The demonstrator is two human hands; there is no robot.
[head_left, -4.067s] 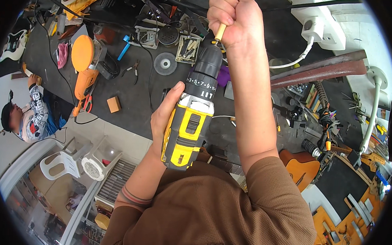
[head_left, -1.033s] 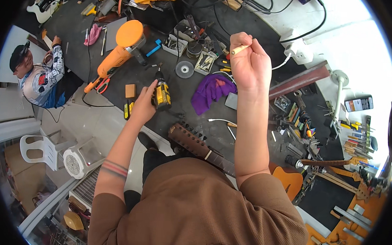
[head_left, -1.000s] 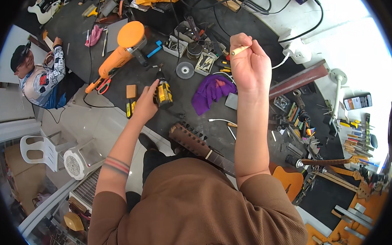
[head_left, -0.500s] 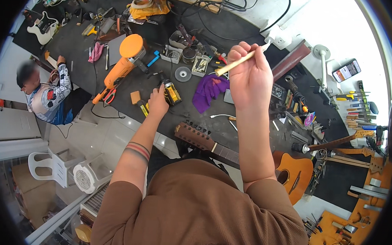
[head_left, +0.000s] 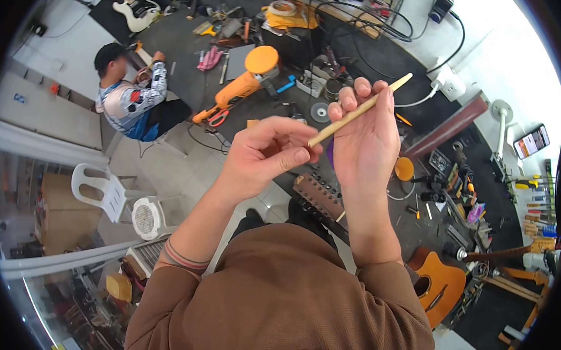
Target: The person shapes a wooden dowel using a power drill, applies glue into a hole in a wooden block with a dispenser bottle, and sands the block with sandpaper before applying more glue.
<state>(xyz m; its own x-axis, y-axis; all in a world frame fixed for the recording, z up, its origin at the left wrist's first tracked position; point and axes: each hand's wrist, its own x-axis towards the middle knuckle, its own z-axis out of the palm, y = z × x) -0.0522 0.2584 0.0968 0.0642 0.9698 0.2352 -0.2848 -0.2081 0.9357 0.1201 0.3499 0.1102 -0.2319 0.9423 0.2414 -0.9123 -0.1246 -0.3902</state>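
Observation:
My right hand (head_left: 366,138) is closed round a pale, tapered wooden stick (head_left: 352,115), which slants up to the right with its narrower end past my fingertips. Palm up, the hand is raised above the dark workbench. My left hand (head_left: 263,152) is at the stick's lower end, thumb and curled fingers around the tip. Below the hands lies a guitar headstock (head_left: 317,196) with several tuners, brown and partly covered by my right forearm. A purple cloth (head_left: 329,154) shows only as a sliver between my hands.
An orange power polisher (head_left: 237,90) with a round pad lies on the bench, red-handled scissors (head_left: 218,118) beside it. An acoustic guitar (head_left: 448,285) leans at the right. A person (head_left: 134,93) sits at the far left. White plastic chairs (head_left: 110,196) stand on the floor.
My left hand has left the yellow-and-black drill on the bench and come up to the stick's lower end. The stick now stands farther out past my right fingertips. The view has shifted.

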